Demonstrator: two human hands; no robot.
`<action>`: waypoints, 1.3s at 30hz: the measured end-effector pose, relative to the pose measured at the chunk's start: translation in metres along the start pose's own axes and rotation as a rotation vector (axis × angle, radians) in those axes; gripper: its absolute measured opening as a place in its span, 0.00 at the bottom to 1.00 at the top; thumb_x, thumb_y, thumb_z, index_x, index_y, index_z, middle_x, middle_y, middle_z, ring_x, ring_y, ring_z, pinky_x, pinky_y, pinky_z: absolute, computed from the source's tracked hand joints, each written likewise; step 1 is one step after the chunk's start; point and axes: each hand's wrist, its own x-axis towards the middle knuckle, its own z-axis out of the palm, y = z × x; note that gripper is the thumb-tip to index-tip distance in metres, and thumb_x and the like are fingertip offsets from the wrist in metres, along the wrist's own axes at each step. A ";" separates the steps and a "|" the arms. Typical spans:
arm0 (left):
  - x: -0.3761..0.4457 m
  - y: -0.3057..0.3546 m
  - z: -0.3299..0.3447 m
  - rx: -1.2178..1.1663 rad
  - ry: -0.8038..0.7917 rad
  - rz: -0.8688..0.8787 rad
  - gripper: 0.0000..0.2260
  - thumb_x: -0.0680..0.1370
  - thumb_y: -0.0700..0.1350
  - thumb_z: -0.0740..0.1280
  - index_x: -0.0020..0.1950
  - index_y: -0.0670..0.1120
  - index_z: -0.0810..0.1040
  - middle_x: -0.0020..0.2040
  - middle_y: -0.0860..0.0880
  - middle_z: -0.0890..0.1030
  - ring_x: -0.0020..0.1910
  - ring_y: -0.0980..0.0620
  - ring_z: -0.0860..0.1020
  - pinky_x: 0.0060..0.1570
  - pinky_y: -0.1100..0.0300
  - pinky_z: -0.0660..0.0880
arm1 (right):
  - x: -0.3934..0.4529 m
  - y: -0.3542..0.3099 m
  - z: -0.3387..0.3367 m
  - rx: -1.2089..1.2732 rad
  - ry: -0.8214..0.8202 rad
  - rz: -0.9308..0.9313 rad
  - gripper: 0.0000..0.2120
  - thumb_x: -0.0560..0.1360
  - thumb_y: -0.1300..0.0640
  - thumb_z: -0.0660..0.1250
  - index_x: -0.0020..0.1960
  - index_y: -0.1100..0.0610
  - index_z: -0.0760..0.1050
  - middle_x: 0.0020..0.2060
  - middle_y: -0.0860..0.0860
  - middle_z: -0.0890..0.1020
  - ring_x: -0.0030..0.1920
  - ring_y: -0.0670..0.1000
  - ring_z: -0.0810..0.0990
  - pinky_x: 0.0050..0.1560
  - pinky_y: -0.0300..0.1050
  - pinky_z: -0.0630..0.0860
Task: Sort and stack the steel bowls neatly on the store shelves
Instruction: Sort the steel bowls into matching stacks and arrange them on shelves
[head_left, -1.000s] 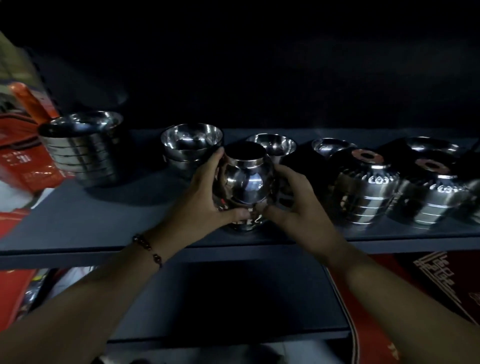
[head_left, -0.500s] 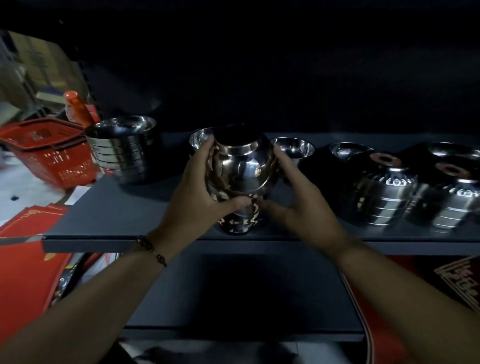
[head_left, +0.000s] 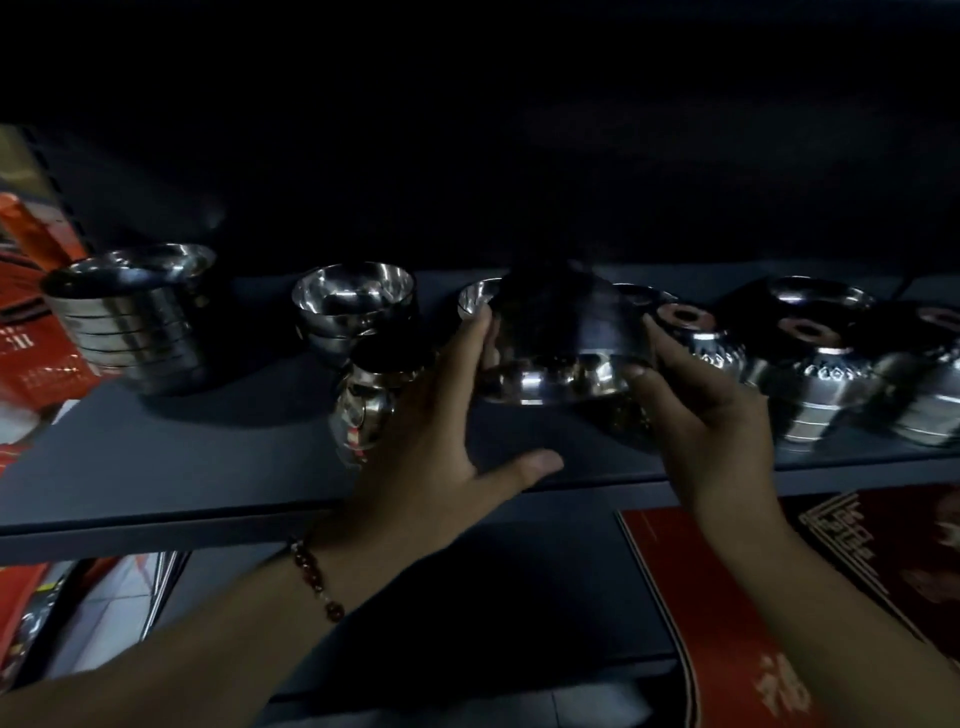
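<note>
A wide steel bowl (head_left: 558, 358), turned upside down, hangs just above the dark grey shelf (head_left: 156, 467) between my hands. My left hand (head_left: 441, 431) presses straight fingers against its left side, with the thumb spread away. My right hand (head_left: 711, 415) grips its right rim with thumb and fingers. A small stack of upturned bowls (head_left: 363, 410) stands on the shelf just left of my left hand, untouched. Behind it sits a stack of upright bowls (head_left: 353, 306).
A tall stack of wide bowls (head_left: 135, 322) stands at the far left, with a red basket (head_left: 31, 312) beyond it. Upturned patterned bowl stacks (head_left: 815, 384) fill the shelf's right end. A small bowl (head_left: 475, 299) sits behind. Red boxes (head_left: 779, 597) lie below.
Both hands have let go of the small upturned stack, which now stands on the shelf to the left. They have moved right onto a wider upturned bowl.
</note>
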 end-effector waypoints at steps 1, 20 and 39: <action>-0.001 -0.001 0.007 0.035 -0.030 0.019 0.49 0.71 0.65 0.70 0.80 0.62 0.40 0.79 0.66 0.52 0.78 0.65 0.53 0.75 0.63 0.57 | 0.002 0.005 -0.004 -0.057 0.002 0.043 0.15 0.78 0.60 0.67 0.64 0.54 0.80 0.53 0.43 0.85 0.55 0.36 0.81 0.55 0.29 0.75; -0.002 -0.006 0.035 0.040 0.017 -0.194 0.35 0.65 0.57 0.80 0.64 0.62 0.63 0.62 0.61 0.70 0.59 0.69 0.70 0.51 0.79 0.66 | 0.013 0.021 -0.019 -0.144 -0.224 0.342 0.21 0.76 0.44 0.68 0.68 0.44 0.74 0.64 0.43 0.79 0.61 0.42 0.78 0.65 0.45 0.74; 0.021 -0.014 0.054 -0.147 0.195 -0.332 0.33 0.75 0.54 0.73 0.75 0.66 0.61 0.71 0.58 0.69 0.66 0.57 0.74 0.64 0.51 0.76 | 0.020 0.046 0.016 -0.204 -0.189 -0.097 0.18 0.73 0.53 0.74 0.60 0.41 0.74 0.74 0.51 0.67 0.77 0.50 0.62 0.72 0.58 0.67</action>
